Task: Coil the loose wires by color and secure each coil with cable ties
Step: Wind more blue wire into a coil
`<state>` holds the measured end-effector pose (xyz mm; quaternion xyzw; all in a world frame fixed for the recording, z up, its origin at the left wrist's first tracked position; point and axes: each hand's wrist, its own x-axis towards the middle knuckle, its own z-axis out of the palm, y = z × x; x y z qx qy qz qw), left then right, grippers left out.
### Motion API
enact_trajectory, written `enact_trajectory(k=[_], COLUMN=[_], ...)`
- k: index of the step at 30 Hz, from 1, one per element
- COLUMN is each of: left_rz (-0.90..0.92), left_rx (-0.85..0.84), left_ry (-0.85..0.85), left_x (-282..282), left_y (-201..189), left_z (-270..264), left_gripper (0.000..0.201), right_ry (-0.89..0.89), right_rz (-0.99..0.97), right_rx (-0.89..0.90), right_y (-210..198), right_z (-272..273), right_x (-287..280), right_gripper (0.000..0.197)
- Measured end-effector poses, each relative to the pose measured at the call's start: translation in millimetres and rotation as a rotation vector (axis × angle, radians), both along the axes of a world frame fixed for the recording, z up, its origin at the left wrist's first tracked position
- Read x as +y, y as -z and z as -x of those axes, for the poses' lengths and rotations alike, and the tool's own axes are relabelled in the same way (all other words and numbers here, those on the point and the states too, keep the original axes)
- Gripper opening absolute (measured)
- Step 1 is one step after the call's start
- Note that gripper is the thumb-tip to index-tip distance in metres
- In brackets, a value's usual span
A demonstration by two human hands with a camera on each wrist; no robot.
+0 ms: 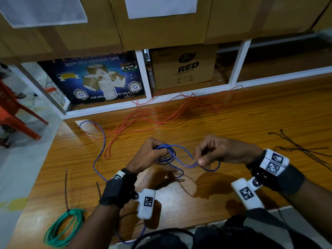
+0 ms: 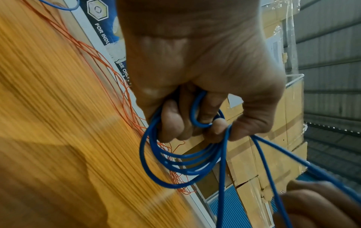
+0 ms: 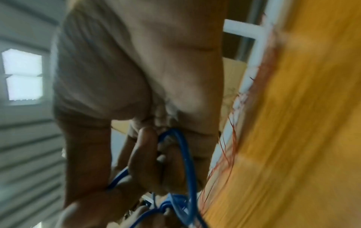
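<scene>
My left hand [image 1: 154, 150] grips a small coil of blue wire [image 1: 168, 156] above the wooden table; in the left wrist view its curled fingers [image 2: 171, 123] hold several blue loops [image 2: 181, 166]. My right hand [image 1: 204, 155] pinches the same blue wire [image 3: 185, 154] a little to the right, between thumb and fingers. The wire's loose tail [image 1: 100, 155] runs left across the table to its far end. A tangle of orange wire [image 1: 172, 108] lies at the back. A green coil [image 1: 62, 227], tied, sits front left.
Black cable ties [image 1: 305, 150] lie at the right of the table [image 1: 251, 123], and two more [image 1: 66, 187] lie near the green coil. Cardboard boxes [image 1: 183, 67] fill a white shelf behind. An orange chair [image 1: 12, 112] stands off the left edge.
</scene>
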<state>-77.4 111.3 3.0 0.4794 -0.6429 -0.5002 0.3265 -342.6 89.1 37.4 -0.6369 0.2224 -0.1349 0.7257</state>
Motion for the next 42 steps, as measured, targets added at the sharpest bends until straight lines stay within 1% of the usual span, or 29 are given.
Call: enact_trajectory(k=[2,3,6,9,11,13,15,16,17,18,20,21,24,25,27,28,31,32,33,35,36,38,39,40,41,42], left_rz=[0.009,0.007,0.01,0.051,0.075,0.074,0.035,0.008,-0.013,-0.019,-0.006,-0.003,-0.02,-0.024,-0.024,-0.018,0.018,0.032,0.044,0.058,0.069,0.098,0.103,0.094,0.066,0.02], left_rx=[-0.027,-0.032,-0.016,-0.013,0.021,0.084,0.208,0.275,0.329,0.362,0.362,0.344,0.351,0.376,0.415,0.423,0.428,0.418,0.401,0.36,0.326,0.216,0.176,0.168,0.2,0.266], left_ry=[0.023,0.022,0.011,0.009,-0.037,-0.097,-0.159,-0.197,-0.238,-0.279,-0.363,-0.41,-0.506,-0.528,-0.549,-0.545,-0.472,-0.43,-0.38,-0.271,-0.219,-0.175,-0.201,-0.264,-0.351,-0.44], left_x=[0.7,1.1,0.2,0.4,0.2,-1.5,-4.8,-6.4,-7.8,-8.6,-9.0,-9.2,-11.4,-12.0,-12.7,-12.2,-8.4,-7.9,-6.7,-4.1,-2.2,1.6,2.5,2.5,2.0,0.3], left_y=[-2.0,-1.9,-0.2,-2.3,-4.6,-6.3,-8.2,-9.1,-9.9,-10.2,-12.3,-12.9,-12.8,-13.4,-16.0,-17.1,-18.6,-17.3,-16.1,-12.8,-11.5,-7.5,-4.6,-0.1,4.6,9.5], left_z=[-0.4,-1.8,-8.1,-13.2,-13.6,-11.3,-5.6,-2.6,0.0,1.1,-0.5,-2.2,-6.8,-8.2,-9.8,-9.3,-5.4,-3.8,-2.9,-3.5,-4.9,-11.4,-16.6,-23.4,-32.0,-40.1], left_gripper=[0.027,0.026,0.021,0.033,0.035,0.036,0.032,0.031,0.034,0.038,0.043,0.045,0.044,0.043,0.041,0.041,0.042,0.043,0.046,0.051,0.053,0.056,0.059,0.06,0.058,0.056], right_ry=[-0.091,-0.09,-0.068,-0.03,0.019,0.014,0.023,0.066,0.14,0.231,0.397,0.471,0.642,0.643,0.591,0.565,0.482,0.494,0.521,0.581,0.613,0.687,0.747,0.827,0.907,0.983], right_rz=[0.222,0.309,0.542,0.861,0.971,1.013,1.049,1.071,1.045,0.957,0.758,0.727,0.767,0.788,0.803,0.741,0.485,0.387,0.242,-0.111,-0.219,-0.3,-0.324,-0.353,-0.374,-0.372], right_rx=[0.234,0.33,0.547,0.818,0.926,0.986,1.051,1.051,1.006,0.917,0.7,0.619,0.498,0.503,0.523,0.485,0.338,0.297,0.236,0.101,0.077,0.058,0.03,0.007,0.006,0.032], right_y=[-9.4,-11.7,-14.3,-8.0,-0.5,7.6,15.8,21.1,27.1,33.0,39.6,39.4,40.2,39.0,34.8,33.2,34.4,35.9,36.2,31.8,29.2,26.0,27.2,30.5,34.9,39.5], right_z=[1.8,2.3,1.4,0.1,-0.8,-6.4,-14.5,-17.7,-19.7,-21.1,-26.6,-30.3,-41.0,-45.6,-55.6,-60.2,-70.4,-73.7,-76.9,-81.0,-78.9,-65.7,-55.0,-44.0,-32.0,-20.9], right_x=[-4.8,-6.4,-5.7,-3.9,-5.3,-8.7,-13.5,-15.8,-17.9,-20.0,-20.6,-17.9,-2.5,6.0,22.9,28.8,34.4,32.2,29.0,20.5,14.2,-1.9,-11.8,-21.4,-28.5,-33.0], right_gripper=[0.009,0.011,0.013,0.02,0.021,0.02,0.024,0.026,0.029,0.033,0.041,0.042,0.034,0.033,0.047,0.05,0.045,0.042,0.038,0.033,0.033,0.034,0.034,0.034,0.035,0.035])
